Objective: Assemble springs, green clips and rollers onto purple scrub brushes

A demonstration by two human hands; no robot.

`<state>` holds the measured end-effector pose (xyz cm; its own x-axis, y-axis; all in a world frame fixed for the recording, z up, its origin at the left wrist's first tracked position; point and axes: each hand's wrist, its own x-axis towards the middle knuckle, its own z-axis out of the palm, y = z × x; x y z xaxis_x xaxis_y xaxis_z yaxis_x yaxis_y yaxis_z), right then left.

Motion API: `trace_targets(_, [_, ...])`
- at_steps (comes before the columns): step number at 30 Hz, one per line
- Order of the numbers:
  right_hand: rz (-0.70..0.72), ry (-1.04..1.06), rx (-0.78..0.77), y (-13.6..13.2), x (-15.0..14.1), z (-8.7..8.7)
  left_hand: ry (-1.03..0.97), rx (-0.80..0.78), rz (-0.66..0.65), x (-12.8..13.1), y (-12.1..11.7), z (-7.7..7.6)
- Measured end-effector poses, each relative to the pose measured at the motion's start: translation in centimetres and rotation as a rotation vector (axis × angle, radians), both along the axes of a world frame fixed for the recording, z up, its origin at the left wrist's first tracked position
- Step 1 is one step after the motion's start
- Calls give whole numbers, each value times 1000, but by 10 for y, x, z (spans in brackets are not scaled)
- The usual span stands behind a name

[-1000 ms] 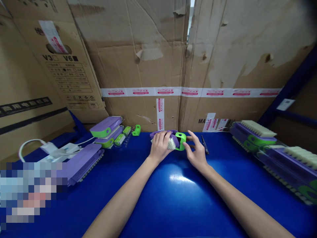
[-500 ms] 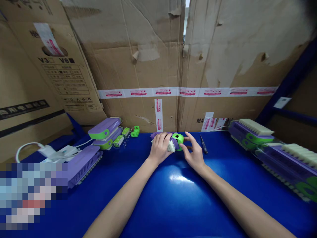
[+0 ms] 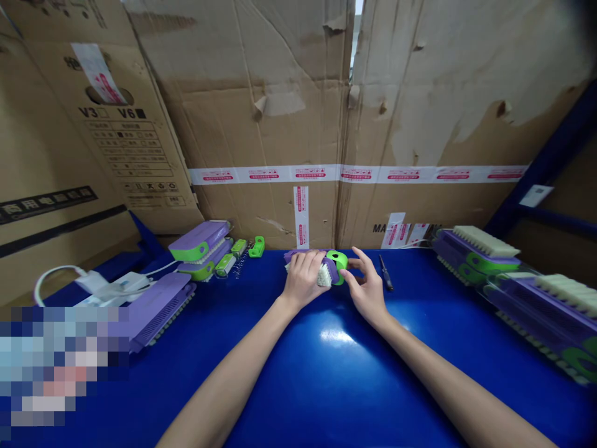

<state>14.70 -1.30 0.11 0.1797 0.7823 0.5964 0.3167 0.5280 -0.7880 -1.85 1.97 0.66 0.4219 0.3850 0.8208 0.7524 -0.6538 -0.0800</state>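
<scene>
My left hand (image 3: 303, 280) is wrapped over a purple brush unit (image 3: 329, 266) with cream bristles, holding it on its side on the blue table. A bright green end cap (image 3: 339, 264) with a dark round hole sits at the unit's right end. My right hand (image 3: 368, 286) is beside this cap, fingers apart and index finger raised. Its thumb tip is at the cap's edge; whether it touches I cannot tell. Just right of that hand lies a dark, slim screwdriver-like tool (image 3: 385, 274). My left hand hides much of the brush unit.
More purple-green brush units are stacked at left (image 3: 200, 242) and right (image 3: 485, 249). Small green-framed parts (image 3: 226, 265), scattered screws (image 3: 239, 266) and a loose green cap (image 3: 256, 247) lie left of my hands. White adapters (image 3: 100, 286) with cables sit farther left. Cardboard (image 3: 261, 137) walls the back.
My right index finger has lifted slightly away from the green cap. The left hand keeps its hold on the brush unit. The whole view has shifted a little.
</scene>
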Motion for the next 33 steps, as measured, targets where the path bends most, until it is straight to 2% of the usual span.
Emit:
trace_targets(5, [29,171,-82,3,-4,6,-11,-20,-9,-1,1,1])
trace_targets(10, [134,317,-185,10,-3,7,22,-47,-18,0,1,2])
trace_targets(16, [244,350,-276,13,0,3,36,-50,-21,4,-1,1])
trace_targets(23, [223,163,-215,12,1,1,91,-54,-17,5,-2,3])
trace_targets(27, [202,211,-228,13,0,0,123,-58,0,1,-1,1])
trace_targets(33, [139,326,-368,18,5,-4,-21,-128,70,-6,4,-4])
